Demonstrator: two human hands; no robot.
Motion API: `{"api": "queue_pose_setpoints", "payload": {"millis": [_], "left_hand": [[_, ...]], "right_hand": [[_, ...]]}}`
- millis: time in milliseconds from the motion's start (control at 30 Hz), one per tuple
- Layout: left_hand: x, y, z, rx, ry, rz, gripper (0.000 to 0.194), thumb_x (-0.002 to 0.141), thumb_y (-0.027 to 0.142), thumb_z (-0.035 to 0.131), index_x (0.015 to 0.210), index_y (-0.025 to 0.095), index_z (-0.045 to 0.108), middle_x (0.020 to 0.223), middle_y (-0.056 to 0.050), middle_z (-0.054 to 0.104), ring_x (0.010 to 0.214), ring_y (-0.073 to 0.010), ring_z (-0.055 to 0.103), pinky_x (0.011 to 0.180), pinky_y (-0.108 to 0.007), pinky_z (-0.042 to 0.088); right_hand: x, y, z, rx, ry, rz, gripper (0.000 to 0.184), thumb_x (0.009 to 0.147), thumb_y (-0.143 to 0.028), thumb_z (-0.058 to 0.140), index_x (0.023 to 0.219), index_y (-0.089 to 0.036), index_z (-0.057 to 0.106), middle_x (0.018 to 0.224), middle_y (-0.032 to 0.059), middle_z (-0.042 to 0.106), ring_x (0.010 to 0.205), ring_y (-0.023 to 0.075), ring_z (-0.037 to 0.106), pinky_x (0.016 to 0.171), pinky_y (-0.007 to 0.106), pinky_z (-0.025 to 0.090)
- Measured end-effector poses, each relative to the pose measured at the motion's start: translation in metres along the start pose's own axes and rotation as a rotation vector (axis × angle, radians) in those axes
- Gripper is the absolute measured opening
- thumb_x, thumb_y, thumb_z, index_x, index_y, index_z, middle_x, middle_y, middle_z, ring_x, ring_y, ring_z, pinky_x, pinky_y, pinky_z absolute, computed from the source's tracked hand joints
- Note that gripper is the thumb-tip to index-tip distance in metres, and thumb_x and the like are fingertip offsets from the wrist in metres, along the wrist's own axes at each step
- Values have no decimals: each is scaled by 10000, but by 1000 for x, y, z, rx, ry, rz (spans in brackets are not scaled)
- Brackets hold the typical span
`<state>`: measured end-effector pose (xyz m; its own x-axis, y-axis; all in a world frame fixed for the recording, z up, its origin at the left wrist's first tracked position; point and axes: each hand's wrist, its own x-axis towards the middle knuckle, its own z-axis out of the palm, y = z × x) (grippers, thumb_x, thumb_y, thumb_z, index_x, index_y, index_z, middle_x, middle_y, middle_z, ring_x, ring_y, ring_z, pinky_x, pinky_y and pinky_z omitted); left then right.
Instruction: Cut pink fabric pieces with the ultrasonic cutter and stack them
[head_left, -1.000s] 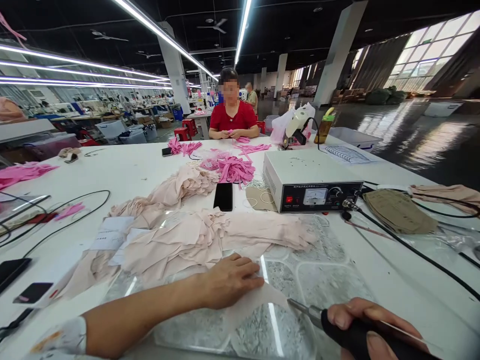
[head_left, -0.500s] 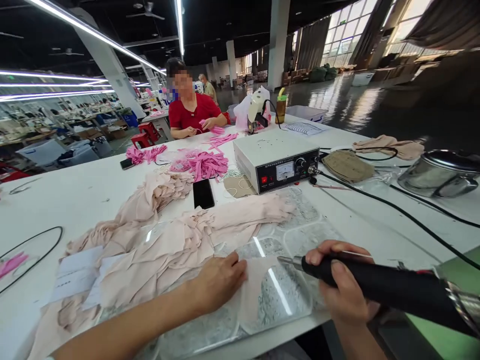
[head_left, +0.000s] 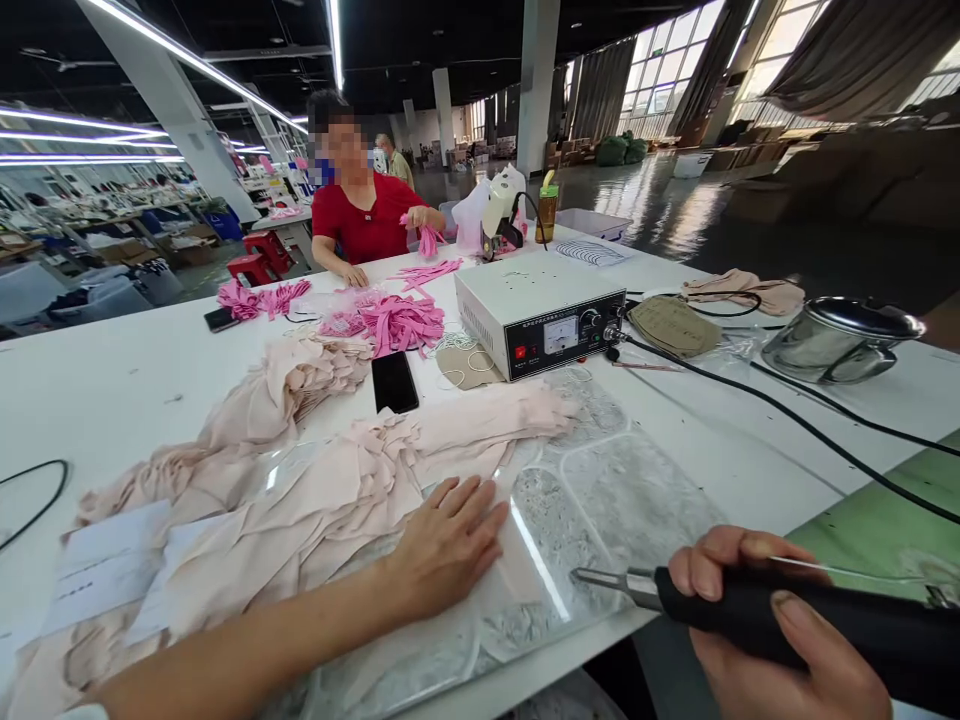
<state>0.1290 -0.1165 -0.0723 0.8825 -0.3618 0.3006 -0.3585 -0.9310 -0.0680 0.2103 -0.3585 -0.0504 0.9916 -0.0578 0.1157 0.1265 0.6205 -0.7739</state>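
My left hand lies flat with its fingers stretched over a thin pale-pink fabric piece on a clear-topped, marbled board. In my right hand is a black corded hand tool with a slim metal tip. The tip points left above the board's front right part, right of the fabric piece; whether it touches the board I cannot tell. Beyond my left hand lies a layered stack of pale-pink fabric pieces.
A white control box with a black cable stands behind the board. Around it are a phone, pink strips, brown card pieces and a steel pot. Across the table a person in red handles pink strips.
My left hand has gone from closed fingers to lying flat on the fabric. My right hand has moved the tool right and nearer to me, its tip away from the fabric's upper edge.
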Motion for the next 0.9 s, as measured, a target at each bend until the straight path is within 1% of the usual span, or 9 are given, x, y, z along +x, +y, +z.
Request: {"api": "queue_pose_setpoints", "payload": {"millis": [33, 100, 233, 333, 433, 500, 600, 733, 900], "left_hand": [[1, 1, -1, -27, 6, -9, 285, 956, 245, 469, 1202, 133, 559, 1271, -155, 555, 1173, -301, 525, 962, -469, 420], [6, 1, -4, -160, -26, 40, 251, 939, 223, 501, 1168, 148, 571, 1260, -146, 553, 1162, -274, 527, 953, -436, 433], [27, -4, -8, -515, -207, 137, 234, 844, 221, 671, 1071, 181, 624, 1147, -88, 585, 1063, -217, 560, 936, -341, 449], [38, -6, -5, -619, -269, 140, 171, 770, 200, 757, 916, 195, 666, 1048, -46, 597, 966, -178, 574, 903, -286, 455], [43, -6, -2, -640, -258, 131, 116, 758, 171, 769, 817, 188, 670, 948, -24, 596, 899, -155, 570, 868, -266, 457], [44, -6, -1, -656, -255, 122, 101, 765, 153, 760, 791, 182, 667, 917, -17, 591, 884, -146, 563, 852, -254, 458], [43, -6, -2, -672, -253, 110, 84, 787, 133, 734, 797, 179, 665, 922, -13, 589, 885, -137, 557, 839, -238, 457], [42, -6, -1, -688, -237, 101, 73, 814, 116, 701, 800, 180, 667, 919, -7, 594, 881, -122, 558, 849, -227, 449], [39, -6, 1, -712, -196, 98, 92, 812, 115, 702, 756, 177, 665, 880, -1, 604, 851, -117, 567, 873, -235, 441]], "right_hand": [[-2, -1, -1, 12, 16, 24, 127, 605, -260, 593, 714, -207, 553, 604, -28, 501, 435, 113, 462, 404, 269, 399], [-6, -1, -3, 25, 22, 57, 128, 615, -272, 602, 710, -207, 546, 609, -28, 490, 433, 111, 460, 396, 264, 391], [-12, 3, -4, 4, -19, 42, 125, 649, -293, 592, 724, -197, 566, 627, -12, 508, 437, 112, 471, 399, 270, 404], [-16, 6, -1, -16, -26, 24, 135, 662, -306, 591, 735, -192, 583, 633, -9, 518, 436, 111, 477, 401, 273, 415], [-19, 7, 2, -19, -27, -1, 143, 678, -317, 588, 741, -189, 592, 633, -10, 511, 432, 109, 475, 396, 270, 413], [-21, 7, 3, -19, -15, -18, 148, 686, -321, 578, 746, -187, 598, 640, -8, 508, 433, 106, 472, 394, 268, 410], [-25, 8, 3, -26, 7, -28, 150, 700, -318, 563, 765, -190, 608, 652, -6, 509, 442, 103, 469, 402, 269, 413], [-28, 11, 4, -17, -14, -50, 126, 711, -303, 566, 768, -199, 607, 651, -12, 496, 450, 104, 467, 411, 269, 408], [-29, 13, 7, 13, 8, -27, 84, 720, -279, 553, 770, -212, 564, 681, -14, 491, 468, 109, 460, 424, 277, 398]]}}
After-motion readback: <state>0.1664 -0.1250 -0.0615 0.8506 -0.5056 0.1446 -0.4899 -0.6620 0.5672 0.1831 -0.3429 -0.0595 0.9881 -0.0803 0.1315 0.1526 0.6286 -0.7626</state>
